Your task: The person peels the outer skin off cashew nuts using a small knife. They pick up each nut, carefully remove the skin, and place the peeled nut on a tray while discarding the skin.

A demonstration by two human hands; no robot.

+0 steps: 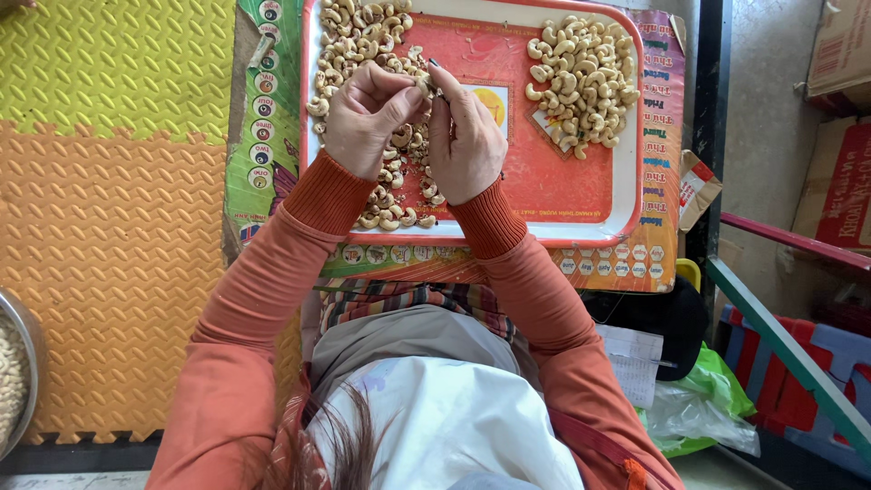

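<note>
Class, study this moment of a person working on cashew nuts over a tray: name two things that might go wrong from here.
1. The left hand and right hand pinch one small pale cashew nut; it may slip and drop.
2. It might land in the wrong heap on the red rectangular plastic tray, mixing the brownish left pile with the pale right pile.

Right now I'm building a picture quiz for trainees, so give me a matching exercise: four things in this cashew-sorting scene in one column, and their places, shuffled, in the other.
Things:
1. pale heap of peeled cashews
2. brownish heap of skin-on cashews
3. round metal bowl of nuts
4. single cashew between both hands

Places:
A. far left edge, on the orange foam mat
B. right part of the red rectangular tray
C. pinched at the fingertips above the tray
D. left part of the tray

Pairs: 1-B, 2-D, 3-A, 4-C
</note>
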